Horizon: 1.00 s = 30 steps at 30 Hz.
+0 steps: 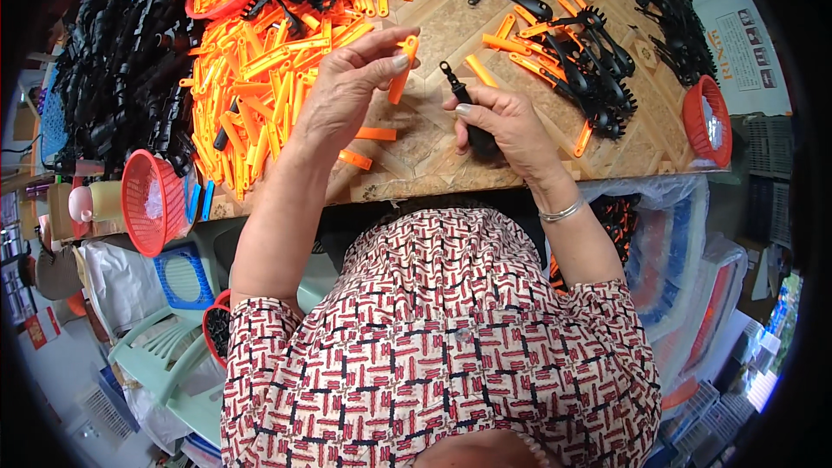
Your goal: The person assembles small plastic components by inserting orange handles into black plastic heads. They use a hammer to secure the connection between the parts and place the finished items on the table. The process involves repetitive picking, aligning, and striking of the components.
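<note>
My left hand [345, 85], raised over the near middle of the table, pinches an orange plastic handle [399, 82] that hangs down from the fingertips. To its right my right hand [513, 126] is closed around a black kitchen utensil [482, 142]. The utensil's narrow notched end, with a small hole, points up and away; its head is partly hidden below my fingers. Handle and utensil are apart. Two loose orange handles [376, 133] lie on the table below my left hand. Another orange handle [481, 71] lies just beyond my right hand.
A large pile of orange handles [251, 104] covers the table's left half. Orange-handled black utensils [598, 69] lie at right. Black utensil parts [121, 78] are heaped far left and along the back. Red baskets [149, 204] [706, 121] hang by the table's edges. A green plastic chair [173, 364] stands lower left.
</note>
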Each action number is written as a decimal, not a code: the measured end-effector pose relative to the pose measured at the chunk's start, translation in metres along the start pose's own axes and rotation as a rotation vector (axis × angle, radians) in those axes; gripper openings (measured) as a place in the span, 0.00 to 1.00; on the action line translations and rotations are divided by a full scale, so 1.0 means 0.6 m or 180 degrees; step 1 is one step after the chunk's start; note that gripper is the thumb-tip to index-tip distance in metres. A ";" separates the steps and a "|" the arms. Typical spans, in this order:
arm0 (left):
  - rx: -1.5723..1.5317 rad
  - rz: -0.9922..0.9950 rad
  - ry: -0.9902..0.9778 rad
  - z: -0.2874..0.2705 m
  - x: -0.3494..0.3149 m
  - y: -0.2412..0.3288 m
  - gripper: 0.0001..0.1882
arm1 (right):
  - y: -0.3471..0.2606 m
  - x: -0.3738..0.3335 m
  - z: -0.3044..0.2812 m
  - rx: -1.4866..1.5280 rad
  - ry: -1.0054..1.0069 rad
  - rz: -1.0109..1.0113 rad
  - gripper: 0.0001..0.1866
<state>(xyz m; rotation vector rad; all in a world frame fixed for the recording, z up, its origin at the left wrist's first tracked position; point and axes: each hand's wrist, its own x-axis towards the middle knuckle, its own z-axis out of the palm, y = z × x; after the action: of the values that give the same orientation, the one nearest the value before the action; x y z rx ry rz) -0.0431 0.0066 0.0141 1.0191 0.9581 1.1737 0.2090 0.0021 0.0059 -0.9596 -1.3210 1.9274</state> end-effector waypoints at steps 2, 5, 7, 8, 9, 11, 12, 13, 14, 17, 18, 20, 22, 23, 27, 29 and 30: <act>-0.0549 -0.0032 0.0056 0.009 -0.008 0.002 0.26 | 0.003 0.003 0.008 0.0082 -0.0081 -0.0022 0.11; -0.0751 -0.0047 0.0291 0.029 -0.022 0.003 0.21 | 0.002 0.005 0.022 0.0230 -0.0077 0.0009 0.12; -0.0580 -0.0027 0.0352 0.031 -0.027 0.004 0.19 | 0.005 0.009 0.024 0.0255 -0.0070 -0.0006 0.12; -0.0198 -0.0040 0.0383 0.025 -0.028 -0.003 0.19 | 0.008 0.009 0.024 0.0178 0.0080 -0.0066 0.12; 0.0187 -0.0047 0.0420 0.016 -0.028 -0.011 0.19 | 0.011 0.008 0.023 0.0099 0.0221 -0.0130 0.12; 0.1691 0.0274 0.0610 0.002 -0.024 -0.014 0.17 | 0.014 0.010 0.019 -0.0138 0.0453 -0.0224 0.12; 0.2802 0.0596 0.0751 0.001 -0.023 -0.010 0.17 | 0.017 0.009 0.015 -0.0299 0.0549 -0.0242 0.12; 0.3912 0.0921 0.0879 -0.002 -0.020 -0.008 0.16 | 0.021 0.008 0.013 -0.0458 0.0649 -0.0259 0.12; 0.4305 0.1425 0.1119 -0.017 -0.002 -0.016 0.16 | 0.026 0.009 0.010 -0.0485 0.0660 -0.0323 0.13; 0.4959 0.1828 0.1289 -0.049 0.069 -0.013 0.18 | 0.036 0.012 0.004 0.0006 0.0612 -0.0326 0.13; 0.5212 0.1595 0.1214 -0.048 0.091 -0.012 0.20 | 0.037 0.013 0.003 -0.0068 0.0594 -0.0348 0.13; 0.5634 0.1400 0.1061 -0.054 0.142 -0.040 0.27 | 0.039 0.015 0.002 -0.0198 0.0567 -0.0393 0.13; 0.5754 0.1307 0.0933 -0.035 0.158 -0.060 0.31 | 0.037 0.013 0.006 -0.0199 0.0579 -0.0370 0.13; 0.5751 0.1575 0.1005 -0.035 0.160 -0.074 0.32 | 0.036 0.014 0.008 -0.0202 0.0579 -0.0359 0.13; 0.4968 0.1583 0.0054 -0.031 0.119 -0.049 0.25 | 0.039 0.011 0.007 -0.0116 0.0467 -0.0415 0.13; 0.4472 0.1642 -0.0492 -0.040 0.096 -0.031 0.20 | 0.037 0.009 0.006 -0.0176 0.0456 -0.0471 0.12; 0.4353 0.1634 -0.0559 -0.046 0.085 -0.024 0.14 | 0.038 0.010 0.005 -0.0235 0.0456 -0.0463 0.12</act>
<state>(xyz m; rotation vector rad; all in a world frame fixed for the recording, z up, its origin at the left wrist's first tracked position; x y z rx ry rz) -0.0587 0.0589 -0.0102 2.5150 1.4041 0.6708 0.2014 -0.0017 -0.0161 -0.9897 -1.3476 1.6798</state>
